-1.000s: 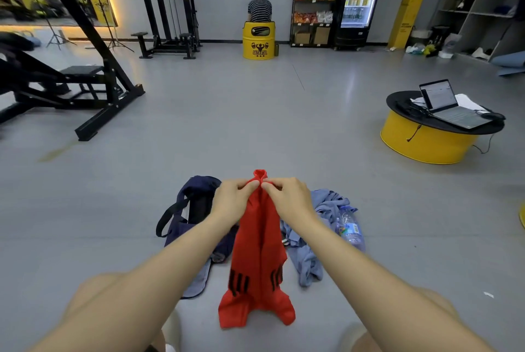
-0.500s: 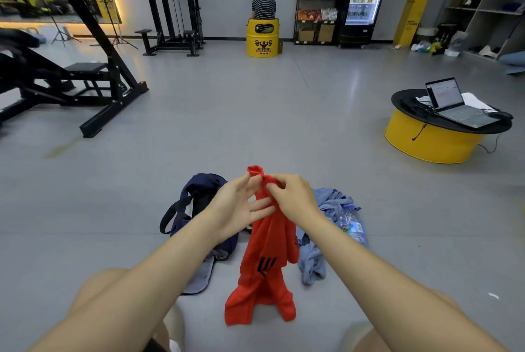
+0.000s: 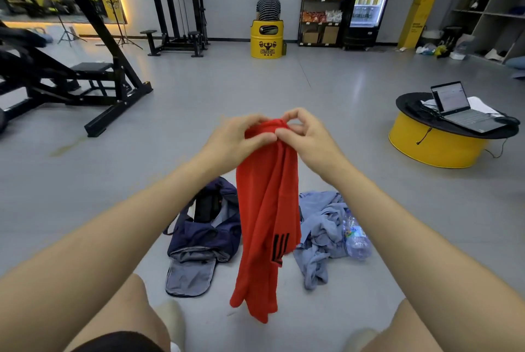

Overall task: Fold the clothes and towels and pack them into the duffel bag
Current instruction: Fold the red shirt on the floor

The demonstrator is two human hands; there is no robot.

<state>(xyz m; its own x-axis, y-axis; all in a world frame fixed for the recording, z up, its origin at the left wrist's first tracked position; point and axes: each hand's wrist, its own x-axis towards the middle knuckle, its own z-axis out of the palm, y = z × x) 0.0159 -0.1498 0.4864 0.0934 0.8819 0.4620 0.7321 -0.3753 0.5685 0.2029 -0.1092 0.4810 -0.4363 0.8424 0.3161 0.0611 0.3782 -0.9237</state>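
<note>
On the grey floor (image 3: 284,87) the navy duffel bag (image 3: 204,235) lies unzipped and slumped. In front of it the red garment (image 3: 267,209) hangs free in the air, bunched at the top and trailing to just above the floor. It looks light, soft and limp, so it will likely sag wherever unsupported and is best taken at two corners of one edge, drawn apart. A blue-grey heap of clothes (image 3: 321,226) lies just right of the bag. Both forearms reach forward and up. The left hand (image 3: 235,136) grips the bunched top, and the right hand (image 3: 308,136) pinches it just beside, thumb to fingertips.
</note>
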